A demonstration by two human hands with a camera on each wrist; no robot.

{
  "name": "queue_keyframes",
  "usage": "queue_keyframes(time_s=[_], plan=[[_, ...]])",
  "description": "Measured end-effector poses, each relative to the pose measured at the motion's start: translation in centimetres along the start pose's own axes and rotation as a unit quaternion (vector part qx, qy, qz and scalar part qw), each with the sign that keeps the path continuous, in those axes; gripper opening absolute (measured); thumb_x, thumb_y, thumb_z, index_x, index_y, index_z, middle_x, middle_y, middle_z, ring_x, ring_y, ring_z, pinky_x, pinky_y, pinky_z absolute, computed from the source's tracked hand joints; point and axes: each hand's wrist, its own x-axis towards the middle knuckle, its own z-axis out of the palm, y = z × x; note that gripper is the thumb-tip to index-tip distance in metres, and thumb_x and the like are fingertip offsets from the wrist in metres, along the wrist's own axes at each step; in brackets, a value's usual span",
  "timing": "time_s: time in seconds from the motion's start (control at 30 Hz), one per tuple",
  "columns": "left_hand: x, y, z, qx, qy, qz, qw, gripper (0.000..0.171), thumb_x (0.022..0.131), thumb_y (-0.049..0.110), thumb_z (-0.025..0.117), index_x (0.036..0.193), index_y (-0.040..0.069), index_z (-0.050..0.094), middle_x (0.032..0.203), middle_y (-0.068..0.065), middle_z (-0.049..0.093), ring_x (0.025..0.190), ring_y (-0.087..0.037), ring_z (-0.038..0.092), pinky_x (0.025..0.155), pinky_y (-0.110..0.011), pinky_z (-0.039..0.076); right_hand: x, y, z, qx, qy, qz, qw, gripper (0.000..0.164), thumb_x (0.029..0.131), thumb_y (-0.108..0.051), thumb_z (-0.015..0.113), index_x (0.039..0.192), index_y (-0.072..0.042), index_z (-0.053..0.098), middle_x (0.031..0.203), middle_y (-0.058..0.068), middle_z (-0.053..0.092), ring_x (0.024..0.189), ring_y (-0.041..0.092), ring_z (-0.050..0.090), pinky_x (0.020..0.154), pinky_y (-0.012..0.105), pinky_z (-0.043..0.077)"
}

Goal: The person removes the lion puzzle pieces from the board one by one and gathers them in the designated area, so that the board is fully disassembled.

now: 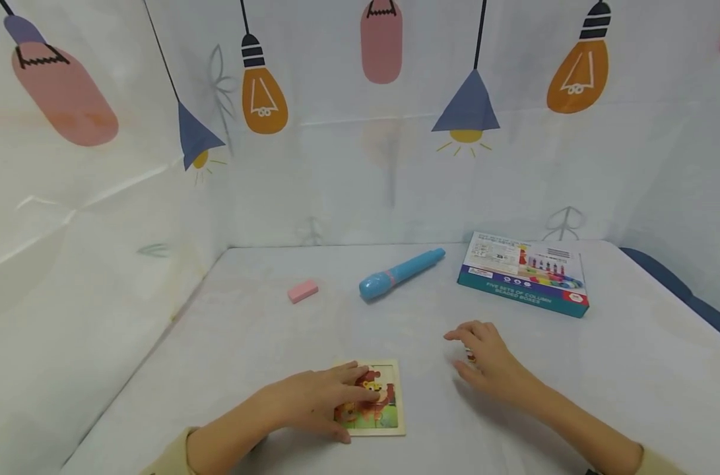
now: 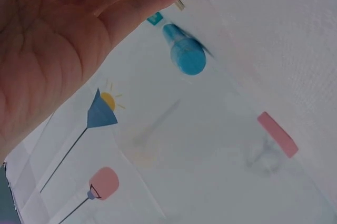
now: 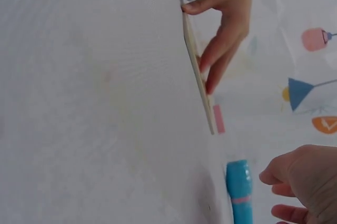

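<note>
A square wooden jigsaw puzzle (image 1: pixel 400 415) with a cartoon animal picture lies on the table, its upper right part showing bare wood. My left hand (image 1: pixel 319 399) rests across its left side, fairly straight fingers on the picture and thumb at the near edge. The right wrist view also has this left hand (image 3: pixel 231 21) over the board's thin edge (image 3: pixel 197 76). To the right, my right hand (image 1: pixel 487 359) is above the table with bent fingers. A small brown and white puzzle piece (image 1: pixel 470 355) shows between its thumb and fingers, mostly hidden by the hand.
A pink eraser-like block (image 1: pixel 303 291) and a blue toy microphone (image 1: pixel 395 276) lie beyond the puzzle. A flat beaded-boxes game box (image 1: pixel 523 274) sits at the back right. A printed white cloth (image 1: pixel 336 178) hangs behind the table.
</note>
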Motion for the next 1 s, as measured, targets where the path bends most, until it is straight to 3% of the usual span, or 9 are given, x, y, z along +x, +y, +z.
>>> queue_keyframes(time_s=[0.27, 0.47, 0.63, 1.0], plan=[[0.1, 0.2, 0.0, -0.008, -0.002, -0.003, 1.0, 0.064, 0.078, 0.049, 0.065, 0.136, 0.037, 0.041, 0.147, -0.002, 0.029, 0.134, -0.023, 0.026, 0.095, -0.044, 0.038, 0.6, -2.1, 0.4, -0.009, -0.019, -0.043, 0.999, 0.042, 0.079, -0.014, 0.07, 0.118, -0.008, 0.057, 0.115, 0.002, 0.049, 0.106, 0.017, 0.04, 0.085, 0.04, 0.044], [0.1, 0.2, 0.0, 0.004, 0.007, -0.003, 1.0, 0.064, 0.077, 0.05, 0.065, 0.136, 0.038, 0.042, 0.146, -0.002, 0.03, 0.133, -0.023, 0.027, 0.094, -0.043, 0.039, 1.5, -4.1, 1.1, -0.005, -0.047, -0.071, 0.996, 0.047, 0.086, -0.031, 0.064, 0.127, -0.008, 0.054, 0.123, 0.002, 0.046, 0.11, 0.015, 0.039, 0.086, 0.037, 0.044], [0.1, 0.2, 0.0, 0.014, 0.012, 0.001, 0.9998, 0.065, 0.076, 0.05, 0.066, 0.136, 0.037, 0.042, 0.146, -0.003, 0.031, 0.133, -0.023, 0.028, 0.093, -0.043, 0.04, 2.2, -5.5, 2.0, 0.002, -0.063, -0.097, 0.993, 0.048, 0.087, -0.031, 0.062, 0.127, -0.006, 0.053, 0.124, 0.004, 0.045, 0.108, 0.015, 0.039, 0.087, 0.035, 0.043], [0.0, 0.3, 0.0, 0.021, 0.016, 0.01, 0.9996, 0.066, 0.075, 0.049, 0.067, 0.136, 0.037, 0.043, 0.145, -0.004, 0.033, 0.132, -0.024, 0.029, 0.09, -0.042, 0.043, 3.0, -6.8, 2.8, -0.001, -0.095, -0.088, 0.992, 0.054, 0.088, -0.04, 0.059, 0.13, -0.007, 0.05, 0.124, 0.002, 0.044, 0.109, 0.015, 0.04, 0.089, 0.035, 0.043]])
